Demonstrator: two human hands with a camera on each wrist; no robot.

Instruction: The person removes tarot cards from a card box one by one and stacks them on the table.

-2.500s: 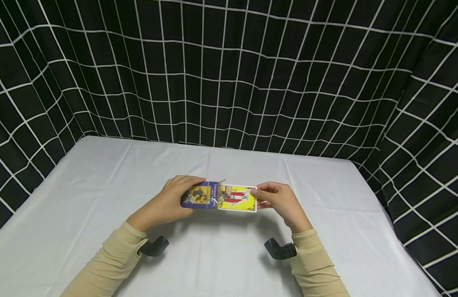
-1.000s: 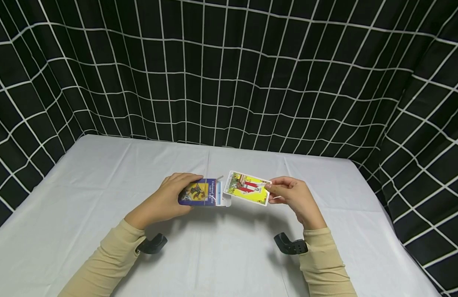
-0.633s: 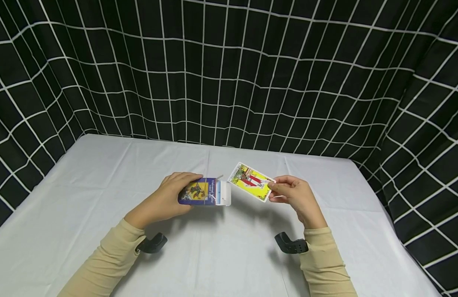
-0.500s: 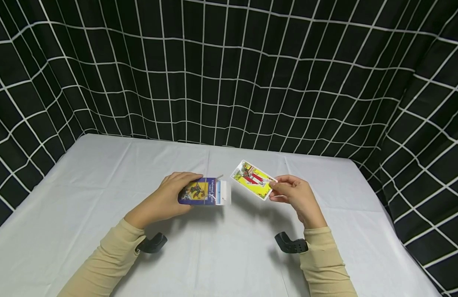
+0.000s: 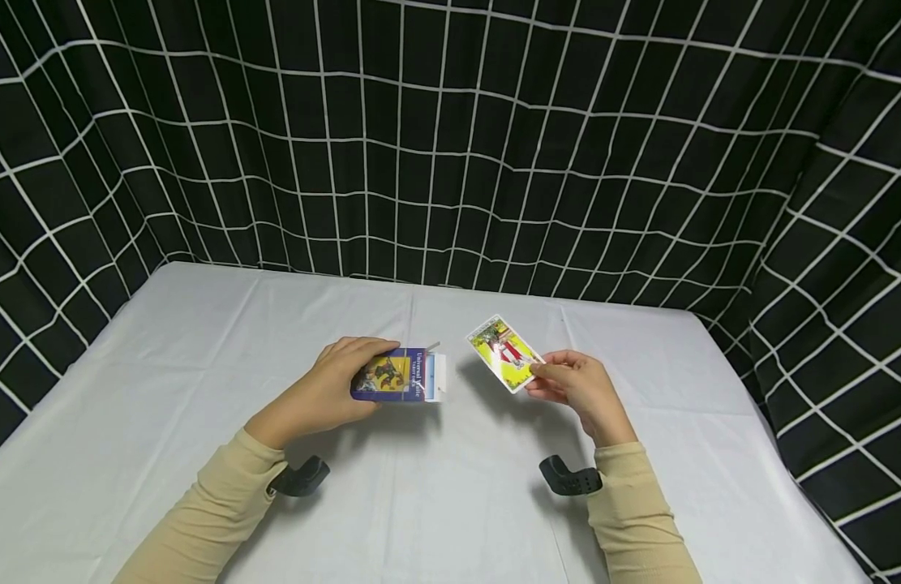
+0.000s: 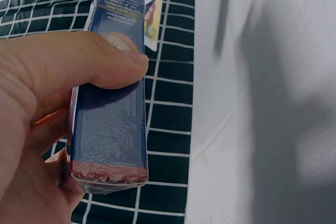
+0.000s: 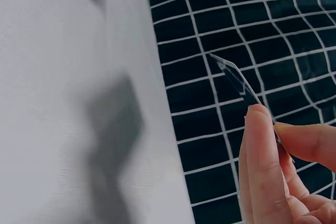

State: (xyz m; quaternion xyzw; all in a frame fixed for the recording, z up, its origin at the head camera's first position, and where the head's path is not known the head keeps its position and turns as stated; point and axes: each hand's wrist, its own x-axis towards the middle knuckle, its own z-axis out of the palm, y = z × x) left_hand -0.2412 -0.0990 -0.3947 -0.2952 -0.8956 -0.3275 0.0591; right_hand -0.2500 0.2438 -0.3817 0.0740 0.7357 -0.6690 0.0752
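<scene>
My left hand (image 5: 332, 395) grips a blue tarot card box (image 5: 390, 375) by its sides, its flap end facing right and hanging open. In the left wrist view the thumb presses the narrow printed side of the box (image 6: 110, 129), which has plastic wrap at its lower end. My right hand (image 5: 577, 385) pinches a yellow tarot card (image 5: 499, 353) by its lower right corner between thumb and fingers. The card shows a red-and-white robed figure and tilts, apart from the box. Seen edge-on in the right wrist view, the card (image 7: 239, 80) rises from the fingertips.
A white cloth covers the table (image 5: 450, 503), with shadows of both hands on it. A black curtain with a white grid (image 5: 450, 146) encloses the back and sides. Dark wrist-camera mounts (image 5: 302, 477) project inward from both sleeves.
The card, at first partly inside the box, was drawn out to the right by my right hand. It then turned clockwise and tilted upward. The left hand and box stayed nearly still.
</scene>
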